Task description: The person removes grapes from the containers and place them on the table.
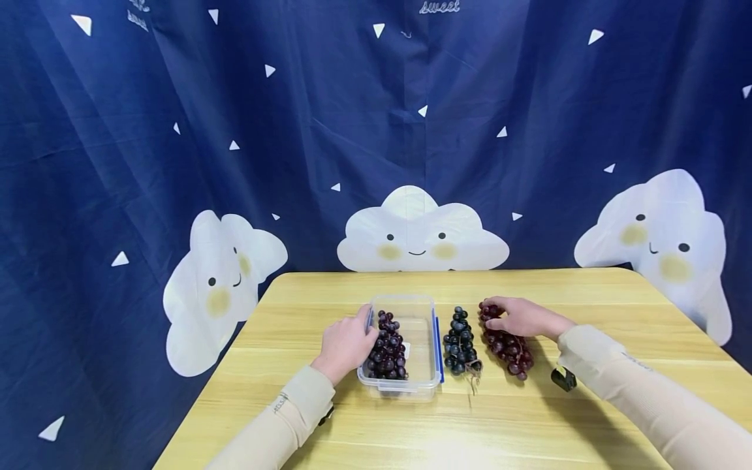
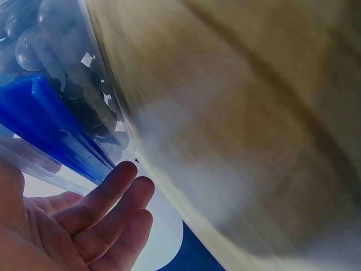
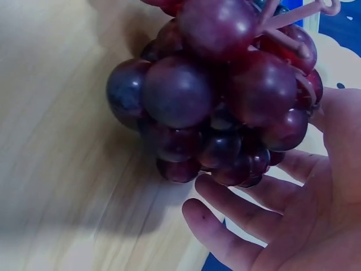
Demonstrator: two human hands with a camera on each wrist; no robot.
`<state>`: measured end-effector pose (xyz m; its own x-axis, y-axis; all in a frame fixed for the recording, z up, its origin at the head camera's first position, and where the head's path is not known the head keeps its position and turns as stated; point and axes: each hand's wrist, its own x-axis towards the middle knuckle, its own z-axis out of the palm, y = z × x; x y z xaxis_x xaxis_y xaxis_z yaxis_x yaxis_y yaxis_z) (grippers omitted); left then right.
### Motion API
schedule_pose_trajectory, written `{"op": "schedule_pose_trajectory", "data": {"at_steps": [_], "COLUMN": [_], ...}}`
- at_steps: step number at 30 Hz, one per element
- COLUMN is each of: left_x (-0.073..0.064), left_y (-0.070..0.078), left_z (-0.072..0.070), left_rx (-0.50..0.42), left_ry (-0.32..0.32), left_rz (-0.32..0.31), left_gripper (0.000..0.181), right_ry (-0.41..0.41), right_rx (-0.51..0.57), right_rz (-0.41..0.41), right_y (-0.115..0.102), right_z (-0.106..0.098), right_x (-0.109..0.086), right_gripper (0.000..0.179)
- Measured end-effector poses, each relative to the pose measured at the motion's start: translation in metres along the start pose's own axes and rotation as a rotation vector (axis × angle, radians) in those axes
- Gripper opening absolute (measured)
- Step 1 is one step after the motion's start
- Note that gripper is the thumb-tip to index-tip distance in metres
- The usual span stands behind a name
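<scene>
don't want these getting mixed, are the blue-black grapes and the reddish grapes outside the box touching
Apart: the head view shows a strip of bare tabletop running between the blue-black grapes and the reddish grapes.

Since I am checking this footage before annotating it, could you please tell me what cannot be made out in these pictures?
Head view: part of the red grapes, covered by the right hand.
Head view: the sleeve lettering, too small to read.
Head view: any print on the white patch inside the clear box, too small.
Left wrist view: the rest of the clear box, cut off by the left and top edges.
</scene>
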<state>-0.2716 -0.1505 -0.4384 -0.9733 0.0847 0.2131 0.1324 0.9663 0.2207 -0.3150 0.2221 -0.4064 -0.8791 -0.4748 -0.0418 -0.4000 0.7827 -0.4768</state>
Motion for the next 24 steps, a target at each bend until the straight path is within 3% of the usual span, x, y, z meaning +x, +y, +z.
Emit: {"op": "schedule_pose_trajectory", "data": {"at_steps": [11, 24], "left_x": [-0.0002, -0.0012], "left_y": [0.0005, 0.0003], "left_z": [-0.0012, -0.002], "left_rx": [-0.015, -0.016], "left_ry": [0.003, -0.005], "left_rz": [0.005, -0.004], "left_gripper": [0.054, 0.056], "right_ry": [0.009, 0.013], "right_rx": [-0.003, -0.03], "right_rz": [0.011, 0.025], "right_y": [0.001, 0.0027], "right_z": [-0.0001, 0.0048], "right_x": [0.0, -0.0032], "right_gripper": [0.053, 0.068]}}
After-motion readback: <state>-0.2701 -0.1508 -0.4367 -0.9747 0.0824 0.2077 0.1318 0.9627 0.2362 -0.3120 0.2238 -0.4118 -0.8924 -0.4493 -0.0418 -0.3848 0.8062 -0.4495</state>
